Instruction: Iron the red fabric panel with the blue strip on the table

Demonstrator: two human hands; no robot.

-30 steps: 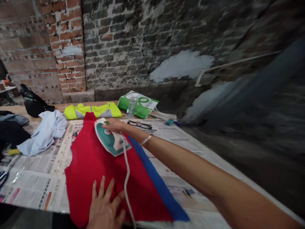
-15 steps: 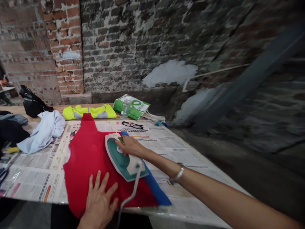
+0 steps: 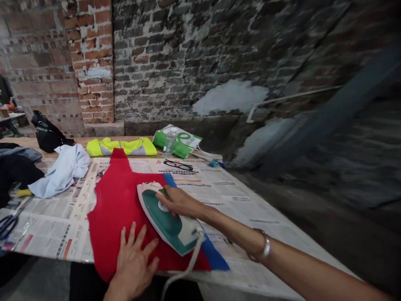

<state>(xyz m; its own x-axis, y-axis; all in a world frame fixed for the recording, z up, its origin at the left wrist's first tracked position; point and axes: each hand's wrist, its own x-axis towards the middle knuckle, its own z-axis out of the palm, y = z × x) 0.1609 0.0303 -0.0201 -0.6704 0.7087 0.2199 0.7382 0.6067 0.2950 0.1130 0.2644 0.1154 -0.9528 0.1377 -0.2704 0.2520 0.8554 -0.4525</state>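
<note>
A red fabric piece (image 3: pixel 117 200) lies flat on the newspaper-covered table (image 3: pixel 244 213), with a blue strip (image 3: pixel 214 255) showing along its right side. My right hand (image 3: pixel 178 201) is wrapped round the handle of a teal and white iron (image 3: pixel 163 219), which rests on the red fabric. The iron's pale cord (image 3: pixel 192 263) runs down from its heel past the front edge. My left hand (image 3: pixel 134 259) lies on the lower part of the red fabric with its fingers spread, left of the iron.
Black-framed glasses (image 3: pixel 178 165), a clear bottle (image 3: pixel 169 144), a green and white bag (image 3: pixel 188 142) and a folded yellow vest (image 3: pixel 122 146) lie toward the back. At left are pale cloth (image 3: pixel 62 171), dark clothes (image 3: pixel 19 167), scissors (image 3: pixel 9 223) and a black bag (image 3: pixel 48 131).
The iron in my right hand has moved slightly toward the front and right over the fabric. My left hand stays on the fabric. The whole view has shifted a little.
</note>
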